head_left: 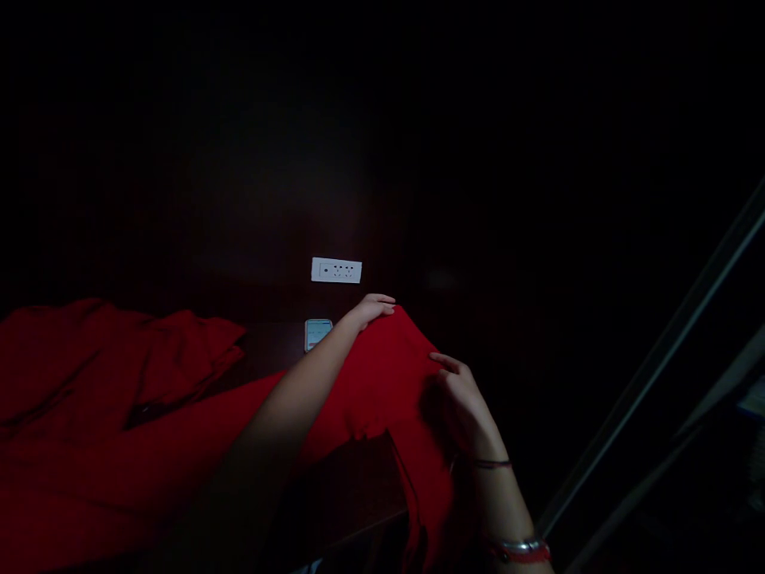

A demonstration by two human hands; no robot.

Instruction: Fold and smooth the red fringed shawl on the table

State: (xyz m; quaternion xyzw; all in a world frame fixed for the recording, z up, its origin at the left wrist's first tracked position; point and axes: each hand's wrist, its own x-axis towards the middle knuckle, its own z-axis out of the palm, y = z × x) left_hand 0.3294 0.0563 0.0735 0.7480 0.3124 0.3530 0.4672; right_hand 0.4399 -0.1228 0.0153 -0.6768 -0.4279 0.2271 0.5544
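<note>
A long red cloth (382, 375) lies across a dark surface and hangs over its front right edge. At the cloth's far corner, my left hand (374, 310) has its fingertips closed on the fabric. Lower along the right edge of the cloth, my right hand (463, 391) grips the border between thumb and index finger, with the other fingers curled and partly in shadow. My left forearm crosses over the cloth and hides some of it. The cloth between the hands looks fairly smooth.
More crumpled red fabric (96, 367) is heaped at the left. Beyond my left forearm lies a phone (318, 333) with a lit screen. A white socket panel (336, 270) is on the dark wall behind. At the right runs a slanting pale metal bar (651, 363). Lighting is dim.
</note>
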